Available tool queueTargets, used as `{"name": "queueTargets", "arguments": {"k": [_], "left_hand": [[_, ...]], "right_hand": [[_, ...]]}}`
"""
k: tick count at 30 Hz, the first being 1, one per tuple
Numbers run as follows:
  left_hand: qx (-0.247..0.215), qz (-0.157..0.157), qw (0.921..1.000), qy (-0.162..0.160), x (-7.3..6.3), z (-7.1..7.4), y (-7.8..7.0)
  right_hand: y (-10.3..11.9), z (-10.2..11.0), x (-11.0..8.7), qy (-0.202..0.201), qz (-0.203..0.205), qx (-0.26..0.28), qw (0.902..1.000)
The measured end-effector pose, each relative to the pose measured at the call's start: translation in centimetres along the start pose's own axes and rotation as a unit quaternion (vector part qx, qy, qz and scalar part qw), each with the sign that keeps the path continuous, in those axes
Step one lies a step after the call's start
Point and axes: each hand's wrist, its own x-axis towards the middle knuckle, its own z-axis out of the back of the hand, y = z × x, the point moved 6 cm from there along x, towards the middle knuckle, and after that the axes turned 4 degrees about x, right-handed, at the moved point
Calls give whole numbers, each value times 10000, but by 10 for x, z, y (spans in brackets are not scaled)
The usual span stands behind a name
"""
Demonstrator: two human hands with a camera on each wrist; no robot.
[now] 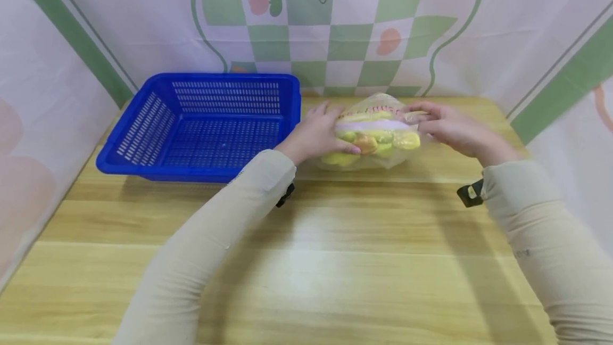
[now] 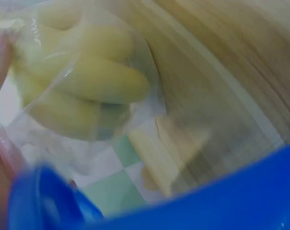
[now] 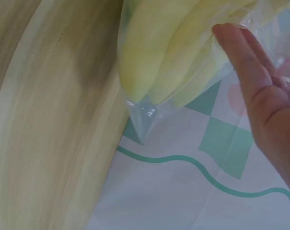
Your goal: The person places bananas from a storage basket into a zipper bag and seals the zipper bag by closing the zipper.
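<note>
A clear plastic bag [image 1: 383,163] with pink print lies on the table right of the blue basket. Inside it are several yellow banana-like pieces [image 3: 149,48], along with orange, green and pale lilac ones. My left hand [image 1: 316,132] grips the bag's left side, thumb across the front and fingers over the top. On the other side, my right hand [image 1: 450,126] touches the bag near its upper right with extended fingers [image 3: 245,52]. In the left wrist view the yellow pieces [image 2: 97,79] show blurred through the plastic, and the left hand is mostly cut off.
A blue plastic basket [image 1: 201,171] with slotted walls stands at the back left, its right rim close to my left wrist. Behind the wooden table [image 1: 335,260] hangs a curtain [image 1: 308,41] with green checks. More pale cloth [image 1: 38,95] hangs at both sides.
</note>
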Motion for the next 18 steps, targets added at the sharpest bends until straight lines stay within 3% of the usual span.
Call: {"name": "queueTargets", "arguments": {"k": [10,18], "left_hand": [[-261,516,9982,155,0,-20,2],[-758,587,9949,314,-4,-35,-1]], "right_hand": [[-7,-13,5,213,0,-1294,9914],[-15,-22,7,-152,-380,-943,9947]]}}
